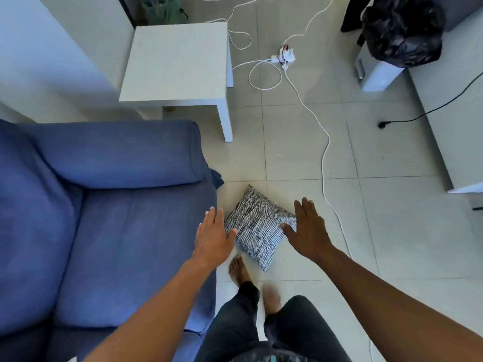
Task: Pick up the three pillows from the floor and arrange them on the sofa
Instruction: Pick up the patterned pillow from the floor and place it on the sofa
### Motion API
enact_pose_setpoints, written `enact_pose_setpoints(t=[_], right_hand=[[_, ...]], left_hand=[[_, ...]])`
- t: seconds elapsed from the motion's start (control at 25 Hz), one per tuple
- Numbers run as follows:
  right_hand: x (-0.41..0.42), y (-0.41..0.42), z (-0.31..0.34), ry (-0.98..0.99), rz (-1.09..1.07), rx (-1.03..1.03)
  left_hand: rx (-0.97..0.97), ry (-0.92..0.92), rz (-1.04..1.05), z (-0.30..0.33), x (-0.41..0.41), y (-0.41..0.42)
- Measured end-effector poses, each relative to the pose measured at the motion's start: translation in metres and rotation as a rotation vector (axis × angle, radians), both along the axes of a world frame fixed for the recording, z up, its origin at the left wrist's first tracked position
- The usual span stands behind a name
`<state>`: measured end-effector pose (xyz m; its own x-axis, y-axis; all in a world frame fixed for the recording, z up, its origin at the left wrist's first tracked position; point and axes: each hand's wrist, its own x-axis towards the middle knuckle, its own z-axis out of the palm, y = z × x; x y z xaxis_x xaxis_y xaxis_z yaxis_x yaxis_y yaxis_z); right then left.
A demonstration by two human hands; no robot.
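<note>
On floor, between spread hands: pillow [257,226], left hand [213,236], right hand [308,231] empty.

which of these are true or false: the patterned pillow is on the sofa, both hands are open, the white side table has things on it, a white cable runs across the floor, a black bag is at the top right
1. The patterned pillow is on the sofa. False: it lies on the tiled floor beside it.
2. The left hand and right hand are open. True.
3. The white side table has things on it. False: its top is bare.
4. A white cable runs across the floor. True.
5. A black bag is at the top right. True.
</note>
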<state>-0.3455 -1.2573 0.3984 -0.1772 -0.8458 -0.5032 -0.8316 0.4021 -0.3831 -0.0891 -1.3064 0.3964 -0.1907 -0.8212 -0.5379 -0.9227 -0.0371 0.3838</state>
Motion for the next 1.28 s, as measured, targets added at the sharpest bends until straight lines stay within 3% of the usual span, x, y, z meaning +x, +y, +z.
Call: enact_pose_setpoints(t=[0.24,0.36,0.8,0.92,1.08,1.16,1.28], right_hand=[[-0.010,-0.038,-0.087,-0.109,-0.147,0.117],[-0.014,-0.053,-0.165,-0.151,-0.152,0.191],[-0.053,-0.087,-0.509,-0.160,-0.225,0.368],[-0.053,-0.084,-0.572,-0.196,-0.512,0.460],[-0.051,-0.074,-0.616,-0.566,-1.175,0.438],[-0.050,-0.078,-0.612,-0.713,-1.266,0.373],[-0.053,-0.089,-0.584,-0.721,-1.276,0.249]], left_hand=[[0.136,-0.026,-0.002,-0.070,-0.026,-0.067],[0.207,-0.032,0.059,-0.133,-0.043,-0.096],[0.342,-0.128,0.228,-0.480,-0.092,-0.164],[0.366,-0.125,0.338,-0.550,-0.091,-0.177],[0.455,-0.017,0.536,-0.604,-0.081,-0.174],[0.557,0.089,0.662,-0.605,-0.078,-0.166],[0.577,0.169,0.779,-0.579,-0.082,-0.154]])
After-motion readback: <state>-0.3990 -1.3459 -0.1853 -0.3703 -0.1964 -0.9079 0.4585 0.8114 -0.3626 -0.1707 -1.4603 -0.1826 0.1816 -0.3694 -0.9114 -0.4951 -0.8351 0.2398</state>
